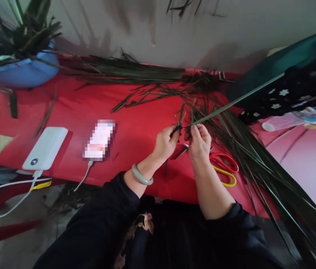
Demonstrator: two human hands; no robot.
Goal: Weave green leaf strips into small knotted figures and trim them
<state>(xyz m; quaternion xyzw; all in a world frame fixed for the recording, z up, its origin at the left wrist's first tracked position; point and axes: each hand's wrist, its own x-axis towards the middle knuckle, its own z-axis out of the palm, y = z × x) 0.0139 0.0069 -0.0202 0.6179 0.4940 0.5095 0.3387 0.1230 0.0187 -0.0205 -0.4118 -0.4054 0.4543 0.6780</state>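
Just above the red tabletop, my left hand [166, 142] is closed around a small woven piece of green leaf strips [180, 116], whose short ends poke up past the fingers. My right hand [199, 144] pinches a long green leaf strip [230, 103] close to that piece; the strip's free length slants up to the right. Where the strip meets the woven piece is partly hidden by the fingers. A pair of scissors with red and yellow handles [225, 164] lies beside and partly under my right wrist.
Long leaves [270, 160] spread over the right side, and more leaf strips [135, 71] lie along the wall. A blue basin [31, 71] of leaves stands at the back left. A white power bank [45, 147] and a phone [100, 140], both with cables, rest on the red table [135, 153].
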